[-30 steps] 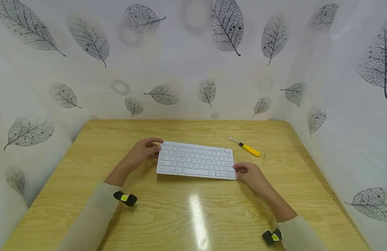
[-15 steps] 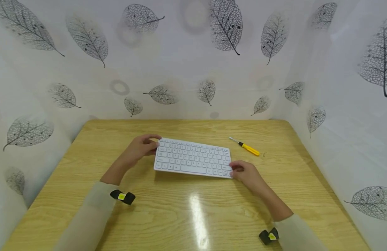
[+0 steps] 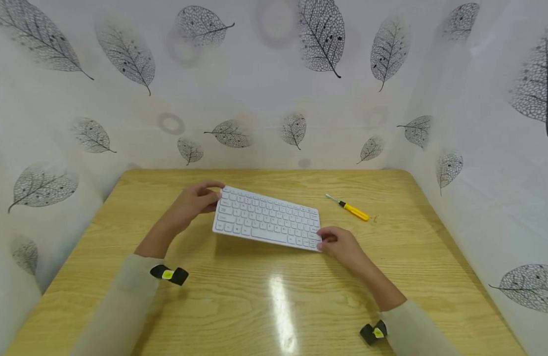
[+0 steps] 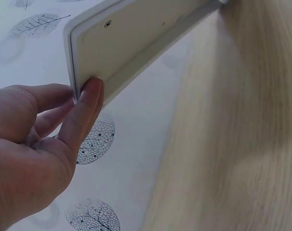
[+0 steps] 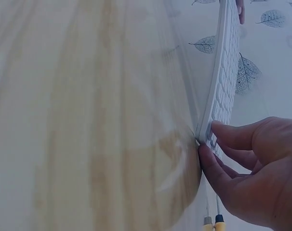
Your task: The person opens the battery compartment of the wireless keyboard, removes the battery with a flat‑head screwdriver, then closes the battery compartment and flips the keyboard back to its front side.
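Observation:
A white keyboard (image 3: pixel 267 217) is held tilted in the head view, its left end raised above the table and its right end lower. My left hand (image 3: pixel 191 205) pinches the upper left edge. At the lower right corner my right hand (image 3: pixel 344 249) grips the keyboard between thumb and fingers. The left wrist view shows its pale underside (image 4: pixel 131 38) with a small screw (image 4: pixel 107 24), fingertips pressing against that face. In the right wrist view the lower corner is close to the tabletop; whether they touch, I cannot tell.
A screwdriver (image 3: pixel 355 211) with a yellow and black handle lies on the wooden table (image 3: pixel 238 306), right of the keyboard. Small dark marks or bits (image 3: pixel 374 218) lie by its handle end. A white leaf-print curtain (image 3: pixel 256 89) encloses the table's back and sides.
The keyboard has shifted left along with both hands. Its left end has risen, steepening the slope toward the right. The screwdriver has stayed in place.

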The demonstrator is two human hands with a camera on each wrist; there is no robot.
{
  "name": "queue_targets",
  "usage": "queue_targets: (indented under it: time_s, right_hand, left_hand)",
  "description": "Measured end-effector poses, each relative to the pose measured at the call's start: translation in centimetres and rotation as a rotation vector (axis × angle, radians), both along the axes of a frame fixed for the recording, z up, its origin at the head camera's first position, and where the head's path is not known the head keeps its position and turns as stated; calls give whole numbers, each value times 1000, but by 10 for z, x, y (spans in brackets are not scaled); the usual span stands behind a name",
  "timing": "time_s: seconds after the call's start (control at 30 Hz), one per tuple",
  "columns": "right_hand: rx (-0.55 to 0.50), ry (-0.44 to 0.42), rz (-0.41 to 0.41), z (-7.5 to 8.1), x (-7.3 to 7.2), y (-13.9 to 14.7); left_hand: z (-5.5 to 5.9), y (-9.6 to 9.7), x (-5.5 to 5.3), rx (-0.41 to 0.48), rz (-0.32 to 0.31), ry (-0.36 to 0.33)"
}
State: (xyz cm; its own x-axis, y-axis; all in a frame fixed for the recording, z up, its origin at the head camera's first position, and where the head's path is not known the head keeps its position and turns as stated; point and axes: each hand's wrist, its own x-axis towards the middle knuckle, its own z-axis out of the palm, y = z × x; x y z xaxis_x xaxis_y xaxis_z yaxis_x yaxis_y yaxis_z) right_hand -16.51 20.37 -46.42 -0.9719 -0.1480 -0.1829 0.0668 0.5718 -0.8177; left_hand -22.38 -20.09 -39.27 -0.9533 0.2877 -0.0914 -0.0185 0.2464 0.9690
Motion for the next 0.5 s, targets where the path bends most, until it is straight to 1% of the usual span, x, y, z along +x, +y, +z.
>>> queue_targets:
  time_s: [0.23, 0.5]
  right_hand:
    - [-10, 1, 12, -2, -1, -13]
    - [-1, -11, 6, -1, -4, -23]
  left_hand:
    - [13, -3, -3, -8, 9, 27]
    - [26, -6, -2, -7, -9, 70]
